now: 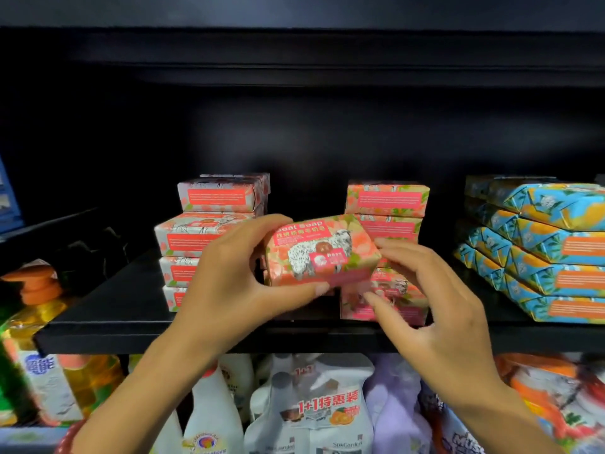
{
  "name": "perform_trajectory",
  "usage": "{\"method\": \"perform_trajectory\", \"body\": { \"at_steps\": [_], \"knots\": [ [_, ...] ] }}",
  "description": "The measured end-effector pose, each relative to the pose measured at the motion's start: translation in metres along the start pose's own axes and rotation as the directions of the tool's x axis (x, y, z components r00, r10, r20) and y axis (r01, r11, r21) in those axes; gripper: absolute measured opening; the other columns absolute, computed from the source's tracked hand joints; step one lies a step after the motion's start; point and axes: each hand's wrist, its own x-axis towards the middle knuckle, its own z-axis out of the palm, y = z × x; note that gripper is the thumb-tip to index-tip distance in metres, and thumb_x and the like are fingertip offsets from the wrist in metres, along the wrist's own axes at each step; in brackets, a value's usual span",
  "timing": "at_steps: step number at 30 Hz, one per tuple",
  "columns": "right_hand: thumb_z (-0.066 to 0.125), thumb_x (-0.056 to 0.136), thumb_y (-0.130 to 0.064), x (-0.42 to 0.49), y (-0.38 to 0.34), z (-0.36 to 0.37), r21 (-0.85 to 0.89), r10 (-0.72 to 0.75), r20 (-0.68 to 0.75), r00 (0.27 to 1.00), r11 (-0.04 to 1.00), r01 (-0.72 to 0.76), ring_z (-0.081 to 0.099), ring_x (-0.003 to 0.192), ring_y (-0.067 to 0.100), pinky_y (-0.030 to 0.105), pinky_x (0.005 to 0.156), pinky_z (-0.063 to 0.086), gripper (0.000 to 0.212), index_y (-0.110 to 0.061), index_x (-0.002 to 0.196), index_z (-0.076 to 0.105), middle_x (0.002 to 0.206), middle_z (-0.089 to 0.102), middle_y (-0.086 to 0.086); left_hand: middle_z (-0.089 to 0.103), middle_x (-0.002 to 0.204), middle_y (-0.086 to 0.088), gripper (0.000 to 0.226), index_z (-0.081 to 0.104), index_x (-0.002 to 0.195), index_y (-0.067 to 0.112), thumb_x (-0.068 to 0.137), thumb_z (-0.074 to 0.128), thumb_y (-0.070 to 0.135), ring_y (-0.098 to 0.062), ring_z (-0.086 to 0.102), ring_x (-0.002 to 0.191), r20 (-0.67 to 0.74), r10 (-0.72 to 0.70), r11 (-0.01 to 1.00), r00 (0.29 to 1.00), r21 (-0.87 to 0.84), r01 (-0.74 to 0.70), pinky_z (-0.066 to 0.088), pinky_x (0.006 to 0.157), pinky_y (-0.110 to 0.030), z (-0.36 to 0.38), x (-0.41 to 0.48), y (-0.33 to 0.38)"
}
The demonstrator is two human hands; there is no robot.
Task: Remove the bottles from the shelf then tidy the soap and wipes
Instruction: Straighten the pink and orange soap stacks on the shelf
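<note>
The left hand [235, 276] has its grip closed on 1 soap box [322, 253], held just in front of the pink stacks [388, 199] on the shelf [108, 309]. The right hand [435, 306] is loose beside it, holding nothing. A bump could knock a stack over.

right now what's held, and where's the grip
The left hand holds a soap box by its left end: fingers on top, thumb under the front edge. The right hand has fingertips at its right end; grip there unclear.
</note>
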Motion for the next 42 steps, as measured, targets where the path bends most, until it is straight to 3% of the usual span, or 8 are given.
{"method": "perform_trajectory", "body": {
  "at_steps": [3,11,19,26,32,35,37,42],
  "knots": [
    [0.058,0.084,-0.030,-0.016,0.003,0.007,-0.059,-0.002,0.023,1.000,0.998,0.003,0.051,0.111,-0.003,0.010,0.096,0.037,0.032,-0.015,0.112,0.062,0.112,0.060,-0.009,0.063,0.106,0.011,0.074,0.056,0.119,0.023,0.059,0.066,0.067,-0.006,0.060,0.096,-0.075,-0.036,0.991,0.996,0.126,0.046,0.054,0.078,-0.033,0.004,0.004,-0.001],
    [0.049,0.089,-0.032,-0.048,0.023,0.025,-0.281,-0.125,0.227,0.966,0.941,0.188,0.053,0.099,0.011,0.016,0.091,0.037,0.029,-0.014,0.111,0.058,0.103,0.064,-0.001,0.060,0.112,-0.012,0.070,0.053,0.122,0.002,0.075,0.054,0.054,-0.022,0.053,0.099,-0.046,0.129,0.847,0.991,0.525,-0.086,0.038,0.080,-0.024,0.010,0.010,0.005],
    [0.052,0.086,-0.030,-0.053,0.027,0.029,-0.321,-0.172,0.226,0.959,0.916,0.240,0.051,0.096,0.011,0.022,0.087,0.040,0.028,-0.011,0.102,0.066,0.098,0.064,-0.001,0.059,0.113,-0.005,0.072,0.055,0.125,0.006,0.068,0.076,0.045,-0.019,0.053,0.104,0.029,0.023,0.882,0.999,0.471,-0.034,0.034,0.081,-0.022,-0.006,0.042,-0.002],
    [0.053,0.086,-0.029,-0.054,0.028,0.030,-0.313,-0.165,0.228,0.960,0.921,0.233,0.051,0.096,0.009,0.019,0.089,0.039,0.026,-0.013,0.102,0.065,0.098,0.064,-0.003,0.060,0.113,-0.005,0.074,0.053,0.126,0.011,0.069,0.074,0.052,-0.018,0.056,0.099,0.107,-0.048,0.873,0.993,0.488,-0.010,0.051,0.080,-0.032,-0.006,0.057,-0.012],
    [0.055,0.085,-0.026,-0.055,0.028,0.030,-0.305,-0.172,0.232,0.957,0.922,0.240,0.053,0.097,0.011,0.020,0.090,0.040,0.025,-0.013,0.105,0.063,0.099,0.064,-0.002,0.063,0.100,-0.008,0.053,0.055,0.092,0.014,0.065,0.070,0.057,-0.023,0.058,0.094,0.204,-0.112,0.814,0.973,0.580,-0.028,0.047,0.078,-0.033,-0.011,0.066,-0.008],
    [0.055,0.085,-0.027,-0.056,0.028,0.029,-0.302,-0.157,0.234,0.959,0.926,0.226,0.053,0.098,0.011,0.019,0.092,0.039,0.026,-0.012,0.104,0.066,0.100,0.064,-0.002,0.063,0.090,-0.006,0.053,0.046,0.089,0.022,0.061,0.063,0.064,-0.022,0.059,0.088,0.246,-0.129,0.791,0.961,0.610,-0.050,0.048,0.077,-0.034,-0.013,0.067,-0.007],
    [0.056,0.085,-0.027,-0.056,0.027,0.029,-0.297,-0.151,0.237,0.960,0.929,0.219,0.054,0.098,0.011,0.019,0.092,0.039,0.027,-0.011,0.104,0.067,0.100,0.064,-0.002,0.065,0.085,-0.004,0.061,0.059,0.087,0.015,0.060,0.056,0.069,-0.021,0.061,0.083,0.273,-0.129,0.796,0.953,0.601,-0.065,0.051,0.076,-0.039,-0.011,0.066,-0.009],
    [0.056,0.085,-0.025,-0.056,0.027,0.029,-0.287,-0.143,0.242,0.960,0.934,0.211,0.055,0.097,0.012,0.019,0.090,0.042,0.026,-0.011,0.103,0.067,0.101,0.064,-0.002,0.071,0.090,-0.009,0.031,0.071,0.094,0.006,0.080,0.072,0.034,-0.027,0.064,0.085,0.184,-0.026,0.789,0.983,0.608,-0.093,0.052,0.075,-0.041,-0.004,0.062,-0.019]
  ]
}}
